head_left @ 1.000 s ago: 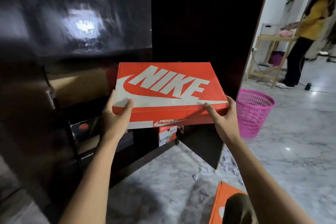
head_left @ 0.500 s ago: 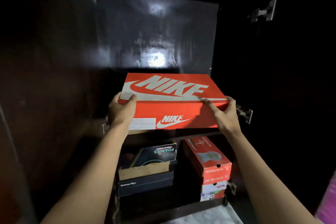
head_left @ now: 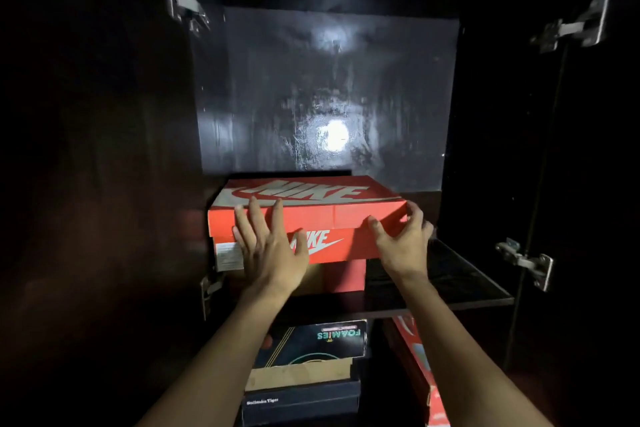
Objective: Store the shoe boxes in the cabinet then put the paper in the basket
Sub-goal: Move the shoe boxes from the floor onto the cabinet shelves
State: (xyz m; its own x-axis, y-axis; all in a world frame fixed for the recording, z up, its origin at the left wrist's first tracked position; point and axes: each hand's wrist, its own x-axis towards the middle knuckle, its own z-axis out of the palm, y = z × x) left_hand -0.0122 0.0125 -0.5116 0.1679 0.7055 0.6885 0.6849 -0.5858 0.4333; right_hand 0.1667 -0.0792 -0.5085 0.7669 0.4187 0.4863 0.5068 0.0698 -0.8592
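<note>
Cardboard in bright orange, the shoe box [head_left: 332,218] lies on the upper shelf [head_left: 450,284] of the dark cabinet [head_left: 329,80], toward the shelf's left end and a little back from its front edge. It rests not on the board itself but on a second orange box [head_left: 344,276], which shows beneath it.

The left hand [head_left: 272,250] lies flat against the box's front wall, with its fingers [head_left: 258,218] straight and spread up over the lid's rim. They grasp nothing. That looks like a push, meant to slide the box deeper and square it on the one below. The right hand [head_left: 401,243] is at the front right corner, its thumb on the front wall and its bent fingers wrapped round to the side. This hold probably steers the corner so the box does not swing as it goes in.

The box's long axis runs left to right, parallel to the shelf's front edge. Its lid faces up, and the long wall with the logo faces the person. More boxes are stacked on the level below, among them a black box [head_left: 301,399].
</note>
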